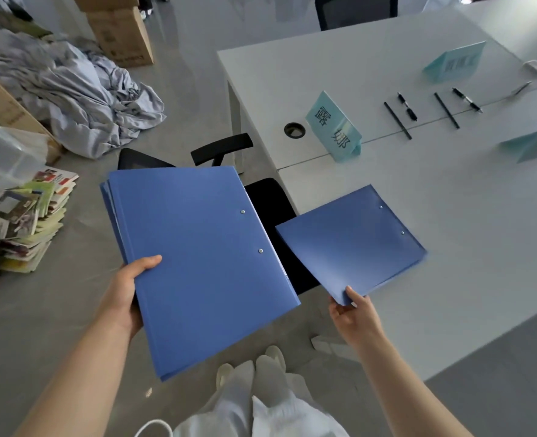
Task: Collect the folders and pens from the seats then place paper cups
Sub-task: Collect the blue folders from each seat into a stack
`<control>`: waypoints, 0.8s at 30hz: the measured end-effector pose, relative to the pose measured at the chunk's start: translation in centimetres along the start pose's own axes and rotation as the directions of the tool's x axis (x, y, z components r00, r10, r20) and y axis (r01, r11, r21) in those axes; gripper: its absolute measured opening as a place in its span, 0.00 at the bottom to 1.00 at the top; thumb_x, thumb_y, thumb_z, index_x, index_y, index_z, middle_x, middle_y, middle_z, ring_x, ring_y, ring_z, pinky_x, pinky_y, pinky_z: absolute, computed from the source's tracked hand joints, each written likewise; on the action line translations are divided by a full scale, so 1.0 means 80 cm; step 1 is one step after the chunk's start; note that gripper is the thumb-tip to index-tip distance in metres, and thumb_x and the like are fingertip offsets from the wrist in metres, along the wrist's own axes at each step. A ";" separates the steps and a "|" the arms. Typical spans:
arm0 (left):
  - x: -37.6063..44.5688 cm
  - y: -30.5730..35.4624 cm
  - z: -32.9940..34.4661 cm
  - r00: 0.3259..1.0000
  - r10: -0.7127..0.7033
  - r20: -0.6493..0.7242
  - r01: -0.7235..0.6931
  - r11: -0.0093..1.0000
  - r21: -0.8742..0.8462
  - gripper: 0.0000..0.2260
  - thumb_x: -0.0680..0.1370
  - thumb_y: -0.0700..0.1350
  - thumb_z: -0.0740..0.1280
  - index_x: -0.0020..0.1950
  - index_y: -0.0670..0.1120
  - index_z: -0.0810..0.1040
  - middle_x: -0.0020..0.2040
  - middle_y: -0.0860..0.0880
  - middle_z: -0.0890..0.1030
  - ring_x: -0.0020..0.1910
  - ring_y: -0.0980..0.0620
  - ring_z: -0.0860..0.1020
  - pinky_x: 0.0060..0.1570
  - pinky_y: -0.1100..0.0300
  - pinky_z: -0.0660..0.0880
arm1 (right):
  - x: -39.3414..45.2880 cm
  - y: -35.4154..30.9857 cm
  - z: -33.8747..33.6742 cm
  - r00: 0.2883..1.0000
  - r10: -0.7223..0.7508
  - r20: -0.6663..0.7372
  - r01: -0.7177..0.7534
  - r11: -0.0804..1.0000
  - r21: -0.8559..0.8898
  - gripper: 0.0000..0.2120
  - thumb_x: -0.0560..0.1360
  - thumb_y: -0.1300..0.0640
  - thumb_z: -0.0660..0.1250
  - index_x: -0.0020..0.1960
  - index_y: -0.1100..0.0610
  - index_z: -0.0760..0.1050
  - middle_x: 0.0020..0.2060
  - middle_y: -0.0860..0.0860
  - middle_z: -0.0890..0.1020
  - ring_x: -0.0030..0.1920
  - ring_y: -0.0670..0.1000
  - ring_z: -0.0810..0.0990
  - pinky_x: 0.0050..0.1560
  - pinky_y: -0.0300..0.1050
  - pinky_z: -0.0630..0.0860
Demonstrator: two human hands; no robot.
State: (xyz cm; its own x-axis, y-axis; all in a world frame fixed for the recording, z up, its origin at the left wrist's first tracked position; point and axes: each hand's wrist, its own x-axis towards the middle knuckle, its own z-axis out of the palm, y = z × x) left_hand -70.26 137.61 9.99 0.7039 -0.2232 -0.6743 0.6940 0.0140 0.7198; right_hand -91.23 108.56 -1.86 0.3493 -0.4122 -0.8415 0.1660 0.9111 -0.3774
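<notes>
Our left hand (125, 298) has its grip closed on a stack of folders (197, 263), thumb on top, held over the floor left of the table (450, 190). Our right hand (353, 313) pinches the near corner of a single folder (350, 241), which lies at the table's near edge, partly overhanging a chair (270, 200). Pens (431, 110) lie farther back on the table, beyond a name card (335, 127).

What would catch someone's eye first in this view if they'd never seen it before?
Two patches of bright blue: a stack of folders held in the left hand over the floor, and a single folder pinched at its corner by the right hand at the white table's near edge. Further back, pens lie between teal name cards.
</notes>
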 end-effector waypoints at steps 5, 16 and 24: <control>-0.004 0.004 0.010 1.000 0.014 0.019 -0.014 1.000 -0.023 0.07 0.77 0.46 0.66 0.53 0.48 0.81 0.44 0.47 0.86 0.37 0.46 0.85 0.44 0.49 0.77 | -0.033 -0.019 0.001 0.953 -0.054 0.300 0.011 0.990 0.143 0.24 0.64 0.68 0.73 0.57 0.52 0.74 0.52 0.51 0.78 0.46 0.51 0.75 0.26 0.38 0.73; -0.010 0.004 0.031 0.995 0.076 0.064 -0.068 0.991 -0.114 0.19 0.76 0.47 0.68 0.66 0.45 0.77 0.59 0.44 0.83 0.52 0.44 0.84 0.40 0.53 0.82 | -0.083 -0.055 0.018 0.817 0.096 0.569 0.119 0.937 -0.328 0.24 0.69 0.64 0.71 0.63 0.50 0.75 0.50 0.51 0.82 0.38 0.50 0.81 0.28 0.40 0.73; -0.036 0.000 0.017 0.994 0.103 -0.023 -0.105 0.988 -0.118 0.20 0.75 0.51 0.69 0.66 0.47 0.77 0.55 0.46 0.85 0.47 0.47 0.85 0.38 0.54 0.80 | -0.085 -0.083 0.087 0.654 0.449 0.609 0.263 0.620 -0.739 0.27 0.76 0.67 0.61 0.72 0.49 0.68 0.67 0.52 0.76 0.65 0.57 0.76 0.57 0.55 0.79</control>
State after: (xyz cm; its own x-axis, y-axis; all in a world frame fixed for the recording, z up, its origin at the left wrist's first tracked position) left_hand -72.48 136.97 12.18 0.7748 -0.1983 -0.6003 0.6294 0.1518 0.7621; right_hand -88.30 105.24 9.05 0.8644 0.1348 -0.4843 -0.4871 0.4625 -0.7408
